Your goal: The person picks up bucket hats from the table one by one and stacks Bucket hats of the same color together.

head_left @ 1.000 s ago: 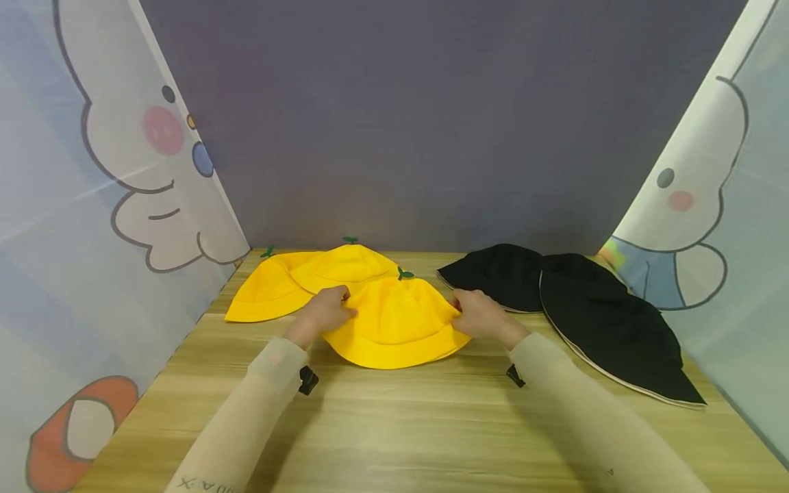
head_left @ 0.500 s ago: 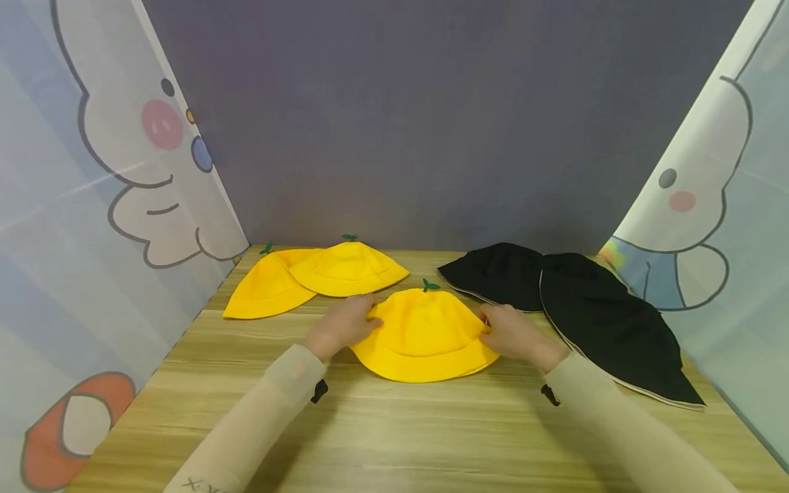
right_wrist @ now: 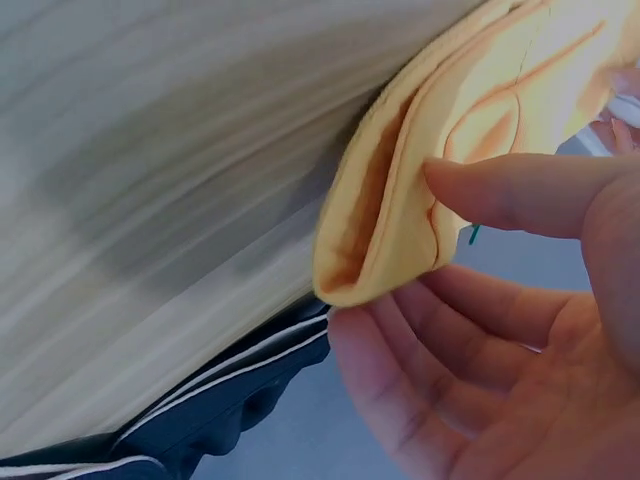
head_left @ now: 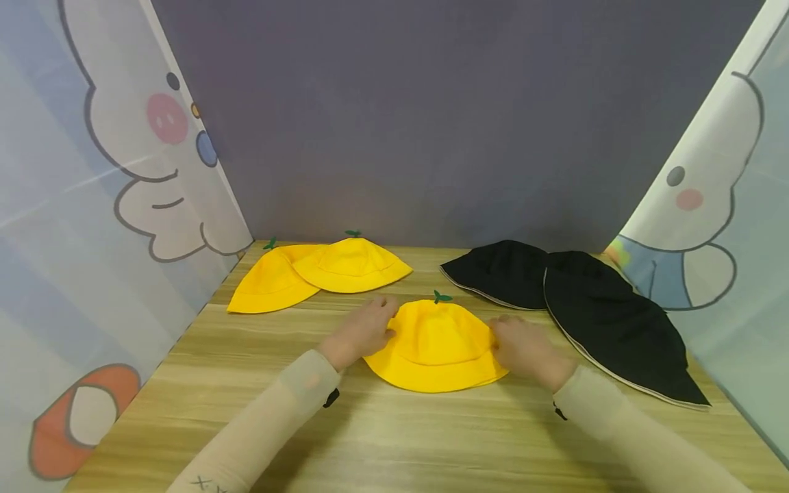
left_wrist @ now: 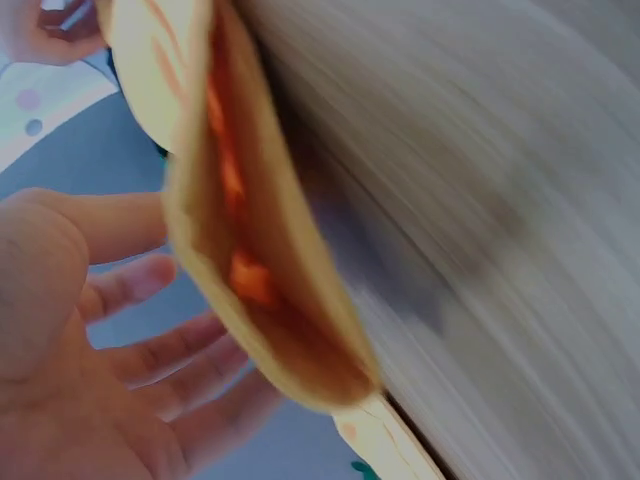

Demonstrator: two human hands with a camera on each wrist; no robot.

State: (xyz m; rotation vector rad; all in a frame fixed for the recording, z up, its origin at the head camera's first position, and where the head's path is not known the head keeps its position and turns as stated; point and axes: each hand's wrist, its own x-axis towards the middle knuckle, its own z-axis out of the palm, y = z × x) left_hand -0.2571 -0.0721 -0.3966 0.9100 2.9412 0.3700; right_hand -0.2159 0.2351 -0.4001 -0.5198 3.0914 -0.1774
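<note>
The right hand [head_left: 527, 346] held the hat [head_left: 439, 346] by its right end, thumb [right_wrist: 510, 190] against the yellow cloth and fingers [right_wrist: 490, 310] behind it. The left hand [head_left: 364, 332] was at the opposite end, touching the hat with its fingers [left_wrist: 165, 355] spread and partly hidden behind the brim [head_left: 437, 376]; I could not tell whether it pinched the cloth.

The hat was between the two hands, crown up, with its opening toward the table [head_left: 394, 438] and a green sprout [head_left: 440, 297] at the top. Whether the brim touched the wood was unclear. Pale sleeves [head_left: 261, 418] covered both arms, and a small black piece [head_left: 331, 397] showed beneath the left wrist.

Beyond the left hand lay two more yellow hats, also sprouted: the inner one [head_left: 353, 266] overlapped the outer one [head_left: 268, 282]. Past the right hand were two black hats with pale edging, the nearer one [head_left: 616, 325] lapping over the farther one [head_left: 505, 277].

A dark grey wall [head_left: 431, 123] stood behind the table, with a pale blue cloth at the left [head_left: 37, 171] and another at the right [head_left: 764, 274], each printed with white cartoon animals.
</note>
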